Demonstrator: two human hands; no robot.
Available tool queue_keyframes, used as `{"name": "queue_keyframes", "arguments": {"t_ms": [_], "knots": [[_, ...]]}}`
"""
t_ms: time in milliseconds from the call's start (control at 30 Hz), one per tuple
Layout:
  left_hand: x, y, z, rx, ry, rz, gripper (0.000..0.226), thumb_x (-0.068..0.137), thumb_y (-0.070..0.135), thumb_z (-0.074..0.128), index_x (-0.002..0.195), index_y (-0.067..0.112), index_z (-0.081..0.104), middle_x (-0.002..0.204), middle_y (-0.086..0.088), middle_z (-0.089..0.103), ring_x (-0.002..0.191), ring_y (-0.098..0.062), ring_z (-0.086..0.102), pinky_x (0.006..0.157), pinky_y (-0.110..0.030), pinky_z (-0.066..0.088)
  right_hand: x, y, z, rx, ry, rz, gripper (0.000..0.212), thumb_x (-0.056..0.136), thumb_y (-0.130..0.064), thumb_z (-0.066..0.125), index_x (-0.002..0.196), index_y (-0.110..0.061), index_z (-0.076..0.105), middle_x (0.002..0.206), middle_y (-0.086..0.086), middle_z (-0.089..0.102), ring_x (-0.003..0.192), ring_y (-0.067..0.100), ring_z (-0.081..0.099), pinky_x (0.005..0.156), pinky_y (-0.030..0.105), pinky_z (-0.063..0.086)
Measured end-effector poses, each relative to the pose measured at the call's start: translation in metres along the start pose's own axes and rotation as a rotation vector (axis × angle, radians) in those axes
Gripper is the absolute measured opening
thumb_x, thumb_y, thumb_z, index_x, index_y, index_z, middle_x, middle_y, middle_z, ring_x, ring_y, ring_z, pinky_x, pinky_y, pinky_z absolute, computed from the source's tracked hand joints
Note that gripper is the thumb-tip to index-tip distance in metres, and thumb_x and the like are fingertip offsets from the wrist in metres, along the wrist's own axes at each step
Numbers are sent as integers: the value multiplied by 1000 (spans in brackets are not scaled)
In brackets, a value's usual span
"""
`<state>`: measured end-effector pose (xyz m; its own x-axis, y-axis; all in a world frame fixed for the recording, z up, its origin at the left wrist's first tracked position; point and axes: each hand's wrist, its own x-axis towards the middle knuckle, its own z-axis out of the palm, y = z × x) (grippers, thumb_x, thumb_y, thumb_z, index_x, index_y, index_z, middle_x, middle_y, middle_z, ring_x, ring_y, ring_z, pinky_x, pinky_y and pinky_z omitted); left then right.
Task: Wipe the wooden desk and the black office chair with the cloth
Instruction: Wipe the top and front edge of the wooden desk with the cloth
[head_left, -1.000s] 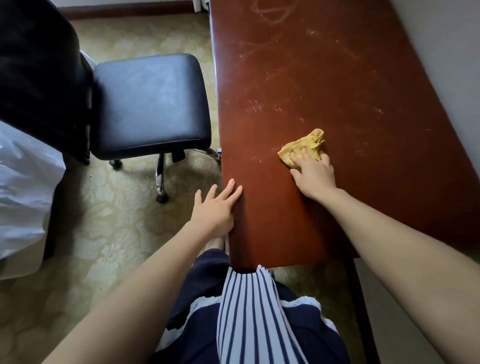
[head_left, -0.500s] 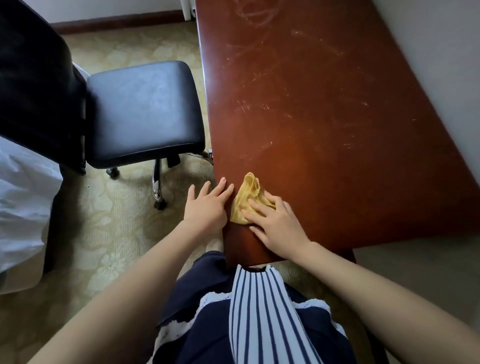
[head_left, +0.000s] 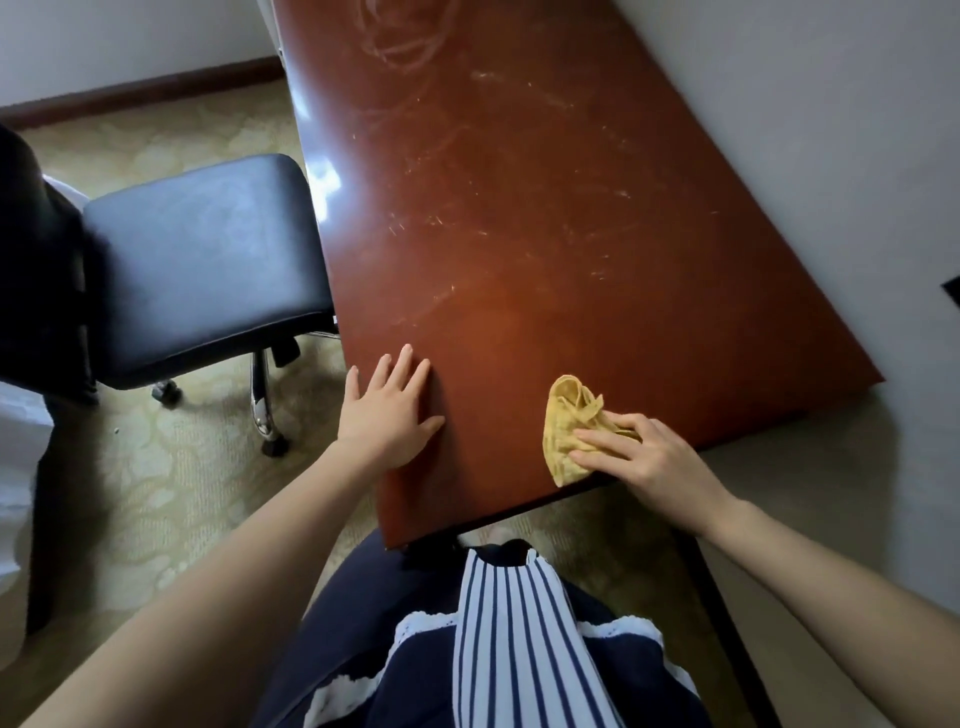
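The reddish-brown wooden desk runs away from me, its top marked with pale smears and scratches. A crumpled yellow cloth lies near the desk's front edge. My right hand presses down on the cloth's right part with spread fingers. My left hand rests flat, fingers apart, on the desk's front left corner, holding nothing. The black office chair stands left of the desk, its padded seat close to the desk's left edge and its backrest at the far left.
A grey wall runs along the desk's right side. Patterned beige carpet covers the floor. The chair's chrome legs and castors stand near my left hand. White fabric lies at the left edge.
My right hand has slid the cloth from the front left corner to the right along the desk's front edge. The left hand has stayed on the corner. The view has shifted.
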<state>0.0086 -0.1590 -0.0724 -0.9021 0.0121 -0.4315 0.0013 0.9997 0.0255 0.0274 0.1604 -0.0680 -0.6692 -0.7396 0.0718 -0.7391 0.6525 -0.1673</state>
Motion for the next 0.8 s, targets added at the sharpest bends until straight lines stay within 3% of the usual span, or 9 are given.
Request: {"name": "queue_keyframes", "arguments": {"t_ms": [167, 367, 567, 700, 800], "knots": [[1, 3, 2, 21, -14, 15, 71, 96, 53, 35, 152, 26, 1, 161, 1, -2, 147, -24, 3, 115, -52, 1, -15, 45, -15, -48, -50, 254, 57, 60, 13, 80, 110, -13, 71, 122, 16, 63, 94, 45, 61, 71, 51, 55], [7, -6, -17, 73, -25, 119, 63, 97, 50, 36, 151, 25, 14, 160, -1, 13, 144, -25, 21, 115, -47, 12, 36, 82, -12, -66, -62, 680, 40, 89, 0, 56, 124, -19, 57, 152, 14, 27, 116, 41, 43, 91, 49, 41], [19, -19, -41, 58, -47, 247, 51, 97, 45, 38, 144, 27, 31, 152, 2, 34, 133, -23, 39, 108, -42, 23, 106, 74, 1, 37, -1, 1039, 37, 96, -18, 51, 131, -27, 49, 151, 5, 30, 119, 35, 35, 97, 46, 37], [30, -27, -57, 30, -58, 305, 46, 97, 45, 38, 139, 27, 39, 135, 2, 52, 124, -24, 47, 102, -38, 31, 137, 46, 10, 37, 13, 1020, 31, 95, -31, 52, 127, -31, 53, 149, 0, 33, 117, 31, 35, 97, 42, 34], [39, -28, -64, 5, -37, 334, 47, 96, 45, 40, 139, 28, 39, 141, 2, 46, 127, -24, 44, 104, -38, 31, 148, 20, 19, 20, 25, 921, 27, 95, -37, 51, 122, -34, 56, 146, -3, 36, 116, 28, 35, 96, 41, 33]]}}
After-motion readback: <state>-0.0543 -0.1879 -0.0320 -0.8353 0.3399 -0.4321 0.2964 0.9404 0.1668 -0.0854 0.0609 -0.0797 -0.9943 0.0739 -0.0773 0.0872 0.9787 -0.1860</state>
